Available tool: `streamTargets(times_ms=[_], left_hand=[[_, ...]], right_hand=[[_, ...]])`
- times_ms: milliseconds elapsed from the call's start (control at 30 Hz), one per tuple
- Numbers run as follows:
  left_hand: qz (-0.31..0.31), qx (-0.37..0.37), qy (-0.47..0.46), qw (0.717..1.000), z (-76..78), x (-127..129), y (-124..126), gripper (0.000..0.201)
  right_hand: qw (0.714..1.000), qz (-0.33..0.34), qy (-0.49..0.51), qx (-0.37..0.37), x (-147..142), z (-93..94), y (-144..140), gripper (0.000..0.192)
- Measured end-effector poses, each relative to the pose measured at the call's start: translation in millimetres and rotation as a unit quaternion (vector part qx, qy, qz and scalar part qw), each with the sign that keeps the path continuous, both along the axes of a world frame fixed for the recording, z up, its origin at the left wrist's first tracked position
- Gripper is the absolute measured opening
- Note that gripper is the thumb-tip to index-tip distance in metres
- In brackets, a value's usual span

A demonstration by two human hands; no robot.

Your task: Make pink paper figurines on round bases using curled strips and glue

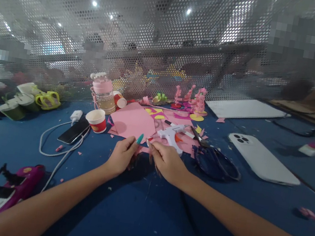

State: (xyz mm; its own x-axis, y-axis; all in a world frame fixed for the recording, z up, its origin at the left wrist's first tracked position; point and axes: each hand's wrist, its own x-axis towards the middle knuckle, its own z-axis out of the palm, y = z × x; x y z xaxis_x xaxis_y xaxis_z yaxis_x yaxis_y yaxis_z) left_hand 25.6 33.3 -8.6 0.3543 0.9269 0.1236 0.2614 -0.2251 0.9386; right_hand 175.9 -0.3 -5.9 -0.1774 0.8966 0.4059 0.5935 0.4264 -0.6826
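Observation:
My left hand (122, 155) and my right hand (168, 164) are close together over the blue table, thumbs up and fingers curled in. Between them they pinch a small strip of pink paper (145, 149). The thumbnails are painted, teal on the left and red on the right. Just past my right hand lies a white glue gun (170, 135). Sheets of pink paper (132, 122) are spread beyond both hands. A red and white paper cup (97, 123) stands forward and left of my left hand.
Left are a black phone (73, 131) with a white cable and a purple device (19, 187). Right are a dark blue pouch (216, 164) and a white phone (263, 158). A bottle (104, 94), pink figures (199, 101) and a white board (247, 109) stand before the mesh panel (147, 35).

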Motion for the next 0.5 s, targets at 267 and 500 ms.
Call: streamTargets(times_ms=[267, 500], left_hand=[[0.007, -0.013, -0.001, 1.000, 3.5, 1.3, -2.8, 0.032], [-0.014, 0.005, -0.012, 1.000, 5.1, 1.8, -3.9, 0.035]], right_hand=[[1.000, -0.004, 0.014, 0.004, -0.9, 0.2, -1.7, 0.035], [1.000, -0.010, 0.018, 0.005, -1.3, -1.4, -1.8, 0.034]])
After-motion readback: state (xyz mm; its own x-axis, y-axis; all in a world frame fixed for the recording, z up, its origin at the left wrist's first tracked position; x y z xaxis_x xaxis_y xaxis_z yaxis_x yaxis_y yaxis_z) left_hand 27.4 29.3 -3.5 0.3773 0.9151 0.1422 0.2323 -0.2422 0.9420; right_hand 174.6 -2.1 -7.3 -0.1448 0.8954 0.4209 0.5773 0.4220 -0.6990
